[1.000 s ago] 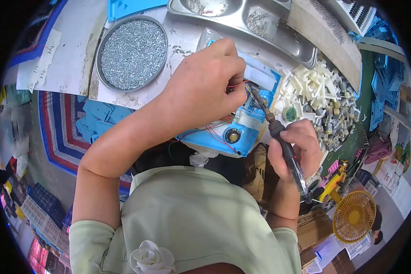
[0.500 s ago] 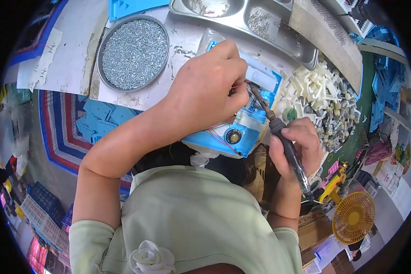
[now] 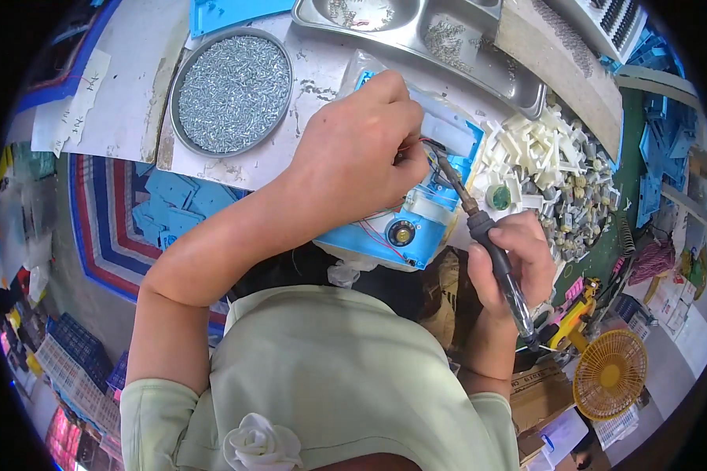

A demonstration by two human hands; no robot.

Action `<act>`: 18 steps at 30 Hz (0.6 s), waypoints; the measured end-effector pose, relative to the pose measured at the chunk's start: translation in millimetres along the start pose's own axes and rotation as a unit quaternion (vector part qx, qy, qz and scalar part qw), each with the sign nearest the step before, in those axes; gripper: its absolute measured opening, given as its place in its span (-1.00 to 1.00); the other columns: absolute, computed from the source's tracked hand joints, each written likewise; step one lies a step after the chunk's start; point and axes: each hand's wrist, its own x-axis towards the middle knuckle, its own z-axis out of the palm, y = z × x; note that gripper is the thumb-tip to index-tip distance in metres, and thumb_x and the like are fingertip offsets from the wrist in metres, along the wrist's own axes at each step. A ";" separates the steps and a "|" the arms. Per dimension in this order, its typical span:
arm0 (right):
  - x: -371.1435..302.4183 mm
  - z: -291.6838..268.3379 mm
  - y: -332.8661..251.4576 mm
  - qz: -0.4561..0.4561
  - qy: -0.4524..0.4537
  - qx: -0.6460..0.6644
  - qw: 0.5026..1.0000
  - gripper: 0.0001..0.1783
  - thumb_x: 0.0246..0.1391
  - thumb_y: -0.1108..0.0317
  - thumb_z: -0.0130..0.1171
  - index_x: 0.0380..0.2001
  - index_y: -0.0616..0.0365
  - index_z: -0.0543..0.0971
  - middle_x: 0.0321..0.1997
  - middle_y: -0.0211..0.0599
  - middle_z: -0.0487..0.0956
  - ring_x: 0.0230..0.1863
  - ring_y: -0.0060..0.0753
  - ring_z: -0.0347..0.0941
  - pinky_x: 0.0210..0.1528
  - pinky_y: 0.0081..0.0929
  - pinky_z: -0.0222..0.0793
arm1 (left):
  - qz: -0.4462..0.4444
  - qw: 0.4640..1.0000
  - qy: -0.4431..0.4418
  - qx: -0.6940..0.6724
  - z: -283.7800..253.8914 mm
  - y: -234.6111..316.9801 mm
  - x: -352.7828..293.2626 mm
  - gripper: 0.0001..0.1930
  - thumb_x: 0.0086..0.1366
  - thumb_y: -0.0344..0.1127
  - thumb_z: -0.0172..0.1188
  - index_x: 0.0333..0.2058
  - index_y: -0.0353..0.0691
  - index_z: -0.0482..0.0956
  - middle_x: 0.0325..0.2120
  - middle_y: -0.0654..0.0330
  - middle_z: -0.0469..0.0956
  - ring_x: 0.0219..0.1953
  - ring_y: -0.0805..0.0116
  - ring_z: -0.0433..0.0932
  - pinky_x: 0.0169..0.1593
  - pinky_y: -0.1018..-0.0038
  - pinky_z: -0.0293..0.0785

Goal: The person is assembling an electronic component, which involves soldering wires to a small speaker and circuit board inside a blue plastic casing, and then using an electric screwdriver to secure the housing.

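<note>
My right hand (image 3: 518,255) grips a soldering iron (image 3: 495,250) by its dark handle, with the tip pointing up and left. That tip lies over a blue plastic housing (image 3: 426,245), close to the fingers of my left hand (image 3: 365,145). The left fingers are pinched together above the housing, and a thin red wire (image 3: 407,147) shows at the fingertips; their exact hold is partly hidden. In the housing sit a round black speaker (image 3: 401,232), more red wires and a white cylinder (image 3: 452,138). My left hand covers much of its left side.
A round metal dish (image 3: 232,93) of small screws stands at the upper left. Behind the housing is a compartmented steel tray (image 3: 416,38) with small metal parts. White plastic pieces (image 3: 542,141) are heaped on the right, near a yellow fan (image 3: 609,374).
The soldering iron has drawn back slightly to the right, away from my left fingertips. My left hand has hardly moved. A dark object at the upper right has gone from view.
</note>
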 end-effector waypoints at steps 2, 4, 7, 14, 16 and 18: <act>-1.7 -0.8 -2.2 0.007 0.009 -0.001 1.000 -0.61 -0.10 0.54 0.49 -0.21 0.21 0.52 -0.51 -0.23 0.59 -0.50 -0.23 0.45 -0.44 -0.36 0.37 | 0.004 1.000 0.010 0.005 1.0 0.2 -0.3 -0.87 0.07 -0.57 0.30 -0.51 -0.32 0.48 -0.44 0.15 0.44 -0.54 0.30 0.56 -0.48 0.48 0.54; -3.0 -3.4 -5.9 0.015 0.007 -0.004 1.000 -0.60 -0.10 0.54 0.49 -0.20 0.20 0.52 -0.51 -0.23 0.59 -0.50 -0.23 0.45 -0.43 -0.36 0.37 | -0.005 1.000 0.002 -0.003 -0.2 1.3 -0.3 -0.87 0.07 -0.56 0.30 -0.52 -0.32 0.48 -0.44 0.14 0.43 -0.54 0.31 0.56 -0.48 0.48 0.54; -6.1 -6.3 -7.6 0.025 0.006 -0.002 1.000 -0.61 -0.10 0.54 0.49 -0.20 0.19 0.52 -0.52 -0.24 0.58 -0.49 -0.23 0.45 -0.41 -0.37 0.38 | 0.002 1.000 0.000 0.004 -1.0 0.8 0.0 -0.86 0.08 -0.56 0.30 -0.53 -0.32 0.49 -0.45 0.15 0.43 -0.54 0.33 0.56 -0.49 0.48 0.53; -8.4 -9.0 -10.5 0.037 0.019 0.000 0.999 -0.61 -0.09 0.52 0.49 -0.20 0.18 0.53 -0.53 -0.25 0.57 -0.47 -0.25 0.45 -0.39 -0.38 0.37 | -0.007 1.000 -0.003 -0.003 -1.3 2.2 -0.4 -0.87 0.09 -0.55 0.30 -0.52 -0.32 0.49 -0.45 0.18 0.42 -0.54 0.38 0.54 -0.48 0.49 0.51; -12.0 -10.6 -8.0 0.029 0.014 0.010 0.999 -0.65 -0.05 0.53 0.41 -0.19 0.26 0.51 -0.46 -0.18 0.52 -0.42 -0.31 0.38 -0.36 -0.45 0.29 | -0.002 1.000 -0.009 -0.007 -3.3 1.3 -0.2 -0.87 0.09 -0.54 0.31 -0.51 -0.32 0.50 -0.45 0.18 0.42 -0.54 0.39 0.53 -0.48 0.50 0.50; -14.2 -11.0 -7.2 0.027 0.013 0.015 0.999 -0.67 -0.02 0.54 0.38 -0.18 0.30 0.50 -0.42 -0.14 0.50 -0.39 -0.34 0.35 -0.35 -0.48 0.26 | 0.000 1.000 -0.012 -0.007 -5.1 1.7 0.1 -0.88 0.10 -0.54 0.31 -0.50 -0.31 0.50 -0.45 0.18 0.43 -0.54 0.40 0.53 -0.48 0.50 0.49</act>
